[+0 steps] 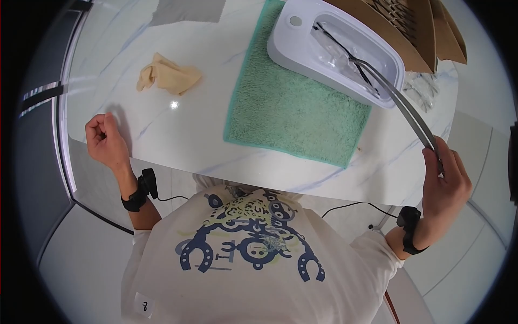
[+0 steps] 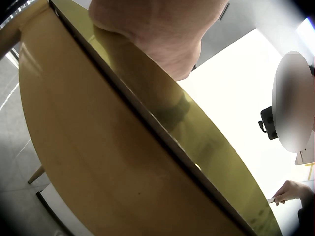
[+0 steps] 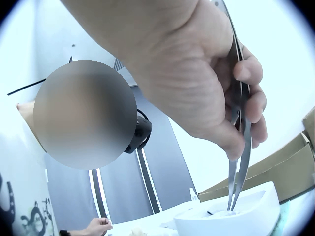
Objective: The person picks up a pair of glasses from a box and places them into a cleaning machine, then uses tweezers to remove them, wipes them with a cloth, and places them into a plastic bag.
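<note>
My right hand (image 1: 447,175) grips long metal tweezers (image 3: 244,157) near their upper end, thumb on one side and fingers on the other. Their tips reach down into the basin of a white oblong cleaner (image 1: 318,75), right at a pair of thin dark-framed glasses (image 1: 353,58) with clear lenses. The glasses lie aslant in the basin. My left hand (image 1: 108,144) rests by the table's near left edge with loosely curled fingers, holding nothing. Nearest to it is a crumpled beige cloth (image 1: 170,76). The left wrist view shows this hand (image 2: 152,34) above the table edge.
A green towel (image 1: 291,119) lies under the cleaner. Behind it stands an open cardboard box (image 1: 356,8) with several pairs of glasses. More clear glasses (image 1: 422,90) lie right of the cleaner. A grey cloth (image 1: 189,9) lies at the far side of the white table (image 1: 189,135).
</note>
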Demonstrator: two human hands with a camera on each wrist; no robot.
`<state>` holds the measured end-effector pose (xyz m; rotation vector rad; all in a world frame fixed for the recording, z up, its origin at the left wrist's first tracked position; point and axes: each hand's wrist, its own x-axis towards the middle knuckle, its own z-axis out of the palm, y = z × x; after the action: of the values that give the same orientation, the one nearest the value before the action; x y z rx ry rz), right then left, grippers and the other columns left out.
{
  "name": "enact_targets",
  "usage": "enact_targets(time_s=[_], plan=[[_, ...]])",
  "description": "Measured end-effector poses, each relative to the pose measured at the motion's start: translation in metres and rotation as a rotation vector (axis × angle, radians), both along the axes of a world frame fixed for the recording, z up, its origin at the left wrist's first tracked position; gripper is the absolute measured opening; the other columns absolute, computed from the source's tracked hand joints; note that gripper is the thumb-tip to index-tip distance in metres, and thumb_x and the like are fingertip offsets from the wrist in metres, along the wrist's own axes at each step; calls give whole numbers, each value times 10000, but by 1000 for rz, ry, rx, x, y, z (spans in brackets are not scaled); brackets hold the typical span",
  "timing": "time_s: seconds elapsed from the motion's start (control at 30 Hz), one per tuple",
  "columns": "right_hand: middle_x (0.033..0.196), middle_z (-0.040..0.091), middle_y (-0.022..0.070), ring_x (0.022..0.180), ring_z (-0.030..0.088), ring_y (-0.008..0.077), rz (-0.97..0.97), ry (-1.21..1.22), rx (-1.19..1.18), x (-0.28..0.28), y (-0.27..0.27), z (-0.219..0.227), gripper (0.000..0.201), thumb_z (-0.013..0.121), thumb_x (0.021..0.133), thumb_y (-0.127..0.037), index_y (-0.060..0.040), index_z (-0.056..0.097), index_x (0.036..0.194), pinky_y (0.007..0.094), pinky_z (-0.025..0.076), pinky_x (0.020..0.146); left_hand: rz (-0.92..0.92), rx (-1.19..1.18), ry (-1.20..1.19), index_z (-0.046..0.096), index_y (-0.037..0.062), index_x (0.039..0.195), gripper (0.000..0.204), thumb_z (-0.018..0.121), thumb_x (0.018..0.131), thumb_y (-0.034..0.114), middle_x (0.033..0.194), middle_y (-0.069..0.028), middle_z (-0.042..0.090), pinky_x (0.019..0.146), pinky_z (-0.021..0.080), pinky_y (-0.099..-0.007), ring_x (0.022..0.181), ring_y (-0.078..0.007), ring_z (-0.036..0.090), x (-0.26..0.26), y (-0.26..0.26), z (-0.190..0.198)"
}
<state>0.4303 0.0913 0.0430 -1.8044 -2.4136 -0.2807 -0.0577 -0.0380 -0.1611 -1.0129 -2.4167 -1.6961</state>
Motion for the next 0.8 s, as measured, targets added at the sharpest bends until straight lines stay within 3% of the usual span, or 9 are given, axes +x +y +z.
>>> enact_targets(time_s=[0.13, 0.2, 0.3, 0.7, 0.8], plan=[[761, 681, 47, 565, 590, 136, 0, -10, -49, 5, 10, 8, 260, 807, 800, -78, -71, 762, 1055, 271, 462, 527, -9, 0, 10, 638, 33, 888, 85, 697, 929, 79, 712, 78, 504, 591, 306, -177, 644, -8, 401, -2, 0, -3], [783, 693, 50, 590, 609, 132, -121, -73, -67, 0, 19, 9, 262, 788, 834, -101, -79, 764, 1093, 272, 471, 543, -11, -5, 9, 637, 34, 888, 84, 696, 929, 79, 713, 78, 505, 593, 306, -177, 646, -8, 403, -2, 0, -3], [805, 702, 48, 622, 623, 122, -60, -27, -44, 3, 23, 4, 272, 779, 853, -126, -89, 761, 1122, 269, 471, 547, -1, -7, 4, 636, 35, 888, 85, 696, 929, 79, 714, 78, 507, 595, 308, -176, 649, -9, 407, -2, -1, -2], [832, 715, 26, 724, 668, 100, -97, -13, 4, 11, 14, 9, 350, 817, 793, -85, -134, 764, 1136, 251, 565, 614, 0, -30, 29, 635, 31, 891, 92, 701, 930, 83, 735, 63, 547, 596, 315, -176, 650, -12, 422, -5, -2, -4], [826, 688, 15, 727, 634, 66, -65, -10, -11, 13, 6, 8, 383, 793, 832, -55, -147, 746, 1201, 244, 476, 566, 6, -41, 31, 635, 29, 890, 94, 700, 931, 83, 746, 60, 559, 596, 316, -177, 652, -12, 426, -5, -2, -3]])
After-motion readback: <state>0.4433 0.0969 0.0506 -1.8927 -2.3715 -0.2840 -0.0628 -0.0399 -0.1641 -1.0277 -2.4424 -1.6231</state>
